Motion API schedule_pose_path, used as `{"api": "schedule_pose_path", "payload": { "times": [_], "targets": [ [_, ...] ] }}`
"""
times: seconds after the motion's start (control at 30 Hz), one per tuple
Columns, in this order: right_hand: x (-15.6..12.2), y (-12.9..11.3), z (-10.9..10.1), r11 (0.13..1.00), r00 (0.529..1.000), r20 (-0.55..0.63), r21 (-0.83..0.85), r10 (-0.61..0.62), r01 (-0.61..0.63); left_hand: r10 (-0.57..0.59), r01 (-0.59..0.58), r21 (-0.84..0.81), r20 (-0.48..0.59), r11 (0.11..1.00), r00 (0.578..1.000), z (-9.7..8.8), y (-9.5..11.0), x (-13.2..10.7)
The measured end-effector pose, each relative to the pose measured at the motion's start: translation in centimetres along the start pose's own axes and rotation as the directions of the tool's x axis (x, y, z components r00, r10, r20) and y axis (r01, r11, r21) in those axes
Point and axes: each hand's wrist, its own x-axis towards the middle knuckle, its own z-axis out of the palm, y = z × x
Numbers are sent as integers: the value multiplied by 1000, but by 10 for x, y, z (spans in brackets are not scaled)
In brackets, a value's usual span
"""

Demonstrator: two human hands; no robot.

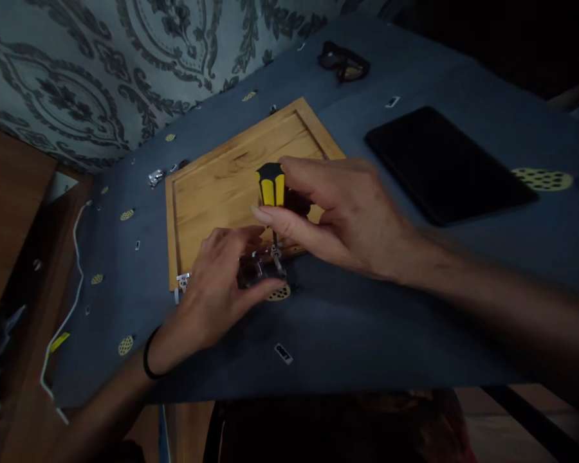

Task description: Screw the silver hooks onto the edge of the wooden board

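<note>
My right hand (352,218) is closed round the yellow and black handle of a screwdriver (272,186), which stands upright. Its thin shaft points down at a metal hinge (276,254) by the near edge of a framed wooden panel (231,173). Curled about that same spot is my left hand (222,283), a black band on its wrist. Its thumb and fingers bracket the hinge and a dark, shiny piece (255,270) that I cannot make out. Another metal hinge (182,281) sits at the panel's near left corner, just beyond my left hand.
A dark tablet (448,164) lies to the right on the blue patterned cloth (367,347). Glasses (343,62) rest at the back. A loose metal hinge (156,177) lies left of the panel. A white cable (80,257) runs along the table's left edge.
</note>
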Motion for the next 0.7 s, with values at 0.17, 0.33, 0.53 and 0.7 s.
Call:
{"api": "schedule_pose_path", "payload": {
  "times": [0.17,0.33,0.53,0.7],
  "targets": [
    [-1,1,1,999,1000,1,-39,-8,8,77,-71,160,-34,984,996,18,4,-6],
    [-1,2,3,1000,1000,-22,-23,6,-7,118,-95,214,-98,972,988,24,4,-4],
    [-1,4,4,1000,999,-34,-1,-22,22,127,-100,183,-142,978,982,28,1,-4],
    [-2,4,3,1000,999,-25,0,-23,23,79,-59,129,-151,990,985,30,-1,-5]
  ]
}}
